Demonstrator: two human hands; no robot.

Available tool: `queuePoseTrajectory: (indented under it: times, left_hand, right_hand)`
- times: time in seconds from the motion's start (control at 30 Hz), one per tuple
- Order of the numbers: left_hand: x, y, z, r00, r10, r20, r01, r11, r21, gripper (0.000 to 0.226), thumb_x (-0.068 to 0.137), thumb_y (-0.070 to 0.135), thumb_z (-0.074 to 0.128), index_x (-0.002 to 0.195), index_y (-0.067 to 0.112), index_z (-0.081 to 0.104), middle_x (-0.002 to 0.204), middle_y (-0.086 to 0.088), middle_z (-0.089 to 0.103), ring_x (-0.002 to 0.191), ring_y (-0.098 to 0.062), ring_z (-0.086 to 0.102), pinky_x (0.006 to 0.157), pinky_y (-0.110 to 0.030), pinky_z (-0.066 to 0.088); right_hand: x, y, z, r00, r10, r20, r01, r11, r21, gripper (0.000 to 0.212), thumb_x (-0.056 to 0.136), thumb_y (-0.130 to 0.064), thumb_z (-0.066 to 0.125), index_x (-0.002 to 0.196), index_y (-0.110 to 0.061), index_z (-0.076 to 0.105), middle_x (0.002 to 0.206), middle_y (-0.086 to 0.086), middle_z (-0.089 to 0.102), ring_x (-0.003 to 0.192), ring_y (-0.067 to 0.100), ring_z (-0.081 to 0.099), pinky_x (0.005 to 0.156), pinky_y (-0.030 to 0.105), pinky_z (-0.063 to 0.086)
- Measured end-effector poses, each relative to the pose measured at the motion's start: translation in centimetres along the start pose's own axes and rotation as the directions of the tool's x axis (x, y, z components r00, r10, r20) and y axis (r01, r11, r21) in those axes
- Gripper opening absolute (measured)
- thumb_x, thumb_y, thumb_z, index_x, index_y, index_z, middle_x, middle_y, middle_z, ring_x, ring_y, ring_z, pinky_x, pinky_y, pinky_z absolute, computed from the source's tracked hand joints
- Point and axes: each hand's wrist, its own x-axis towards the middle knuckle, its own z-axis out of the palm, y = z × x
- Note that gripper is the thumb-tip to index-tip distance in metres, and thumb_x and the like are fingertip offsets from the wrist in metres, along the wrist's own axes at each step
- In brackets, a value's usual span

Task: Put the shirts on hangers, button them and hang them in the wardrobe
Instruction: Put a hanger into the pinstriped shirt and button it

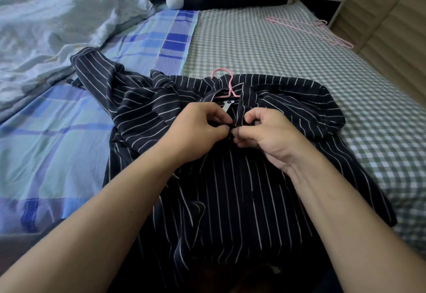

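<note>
Dark pinstriped cloth fills the centre of the frame: the shirt [230, 189] lies front-up on the bed [265, 46] with a pink hanger [227, 85] already inside its collar, so the buttoning step looks under way at the top of the placket. Left hand [202, 129] and right hand [262, 129] meet just below the collar, each pinching a front edge of the shirt. Next, I judge, comes seating this button and working down; spare hangers [315, 29] wait at upper right.

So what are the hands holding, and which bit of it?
Both the left hand and the right hand pinch the striped shirt at its front opening, just below the collar.
</note>
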Motion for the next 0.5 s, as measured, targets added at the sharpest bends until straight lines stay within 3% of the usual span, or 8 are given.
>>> queuePoseTrajectory:
  times: [0.17, 0.27, 0.37, 0.43, 0.5]
  left_hand:
    - [0.7, 0.2, -1.1, 0.985, -0.133, 0.106, 0.151, 0.972, -0.183, 0.007, 0.084, 0.014, 0.082, 0.086, 0.014, 0.076, 0.076, -0.005, 0.074, 0.067, -0.009, 0.062, 0.07, -0.023, 0.05]
    - [0.5, 0.2, 0.0, 0.999, 0.022, 0.028, -0.023, 0.999, 0.05, 0.008, 0.086, 0.023, 0.079, 0.081, 0.02, 0.073, 0.076, 0.005, 0.072, 0.072, -0.004, 0.063, 0.076, -0.027, 0.05]
    - [-0.3, 0.6, 0.0, 0.982, 0.187, 0.017, -0.186, 0.955, 0.231, 0.011, 0.09, 0.035, 0.072, 0.1, 0.032, 0.072, 0.088, 0.021, 0.067, 0.094, -0.005, 0.058, 0.09, -0.031, 0.046]
    - [-0.4, 0.2, -1.1, 0.978, 0.205, 0.036, -0.206, 0.929, 0.308, 0.033, 0.093, 0.042, 0.065, 0.125, 0.033, 0.064, 0.102, 0.019, 0.067, 0.111, -0.01, 0.053, 0.099, -0.033, 0.042]
    - [-0.1, -0.4, -2.4, 0.973, 0.229, 0.008, -0.207, 0.863, 0.461, 0.035, 0.095, 0.044, 0.06, 0.126, 0.029, 0.065, 0.112, 0.012, 0.065, 0.121, -0.019, 0.047, 0.106, -0.042, 0.038]
  right_hand:
    - [0.2, 0.2, -0.3, 0.998, -0.059, 0.006, 0.06, 0.994, -0.088, 0.029, 0.085, 0.007, 0.073, 0.085, -0.013, 0.051, 0.059, -0.003, 0.058, 0.051, 0.013, 0.062, 0.049, 0.023, 0.052]
    - [0.1, 0.7, 0.7, 0.983, -0.165, -0.081, 0.128, 0.931, -0.341, 0.023, 0.086, -0.005, 0.077, 0.089, -0.017, 0.058, 0.067, 0.005, 0.064, 0.048, 0.015, 0.064, 0.048, 0.032, 0.054]
    - [-0.8, -0.9, -0.8, 0.994, -0.103, 0.03, 0.106, 0.899, -0.425, 0.029, 0.091, -0.001, 0.067, 0.103, -0.027, 0.065, 0.078, 0.008, 0.074, 0.051, 0.017, 0.067, 0.05, 0.032, 0.054]
    - [-1.2, -3.2, -3.0, 0.977, -0.195, -0.08, 0.139, 0.882, -0.45, 0.029, 0.094, -0.005, 0.063, 0.109, -0.029, 0.068, 0.078, 0.002, 0.075, 0.049, 0.013, 0.064, 0.051, 0.025, 0.05]
    - [0.0, -5.7, -4.2, 0.899, -0.368, -0.238, 0.171, 0.794, -0.583, 0.019, 0.097, -0.015, 0.061, 0.103, -0.03, 0.071, 0.079, -0.004, 0.074, 0.056, 0.01, 0.065, 0.056, 0.026, 0.051]
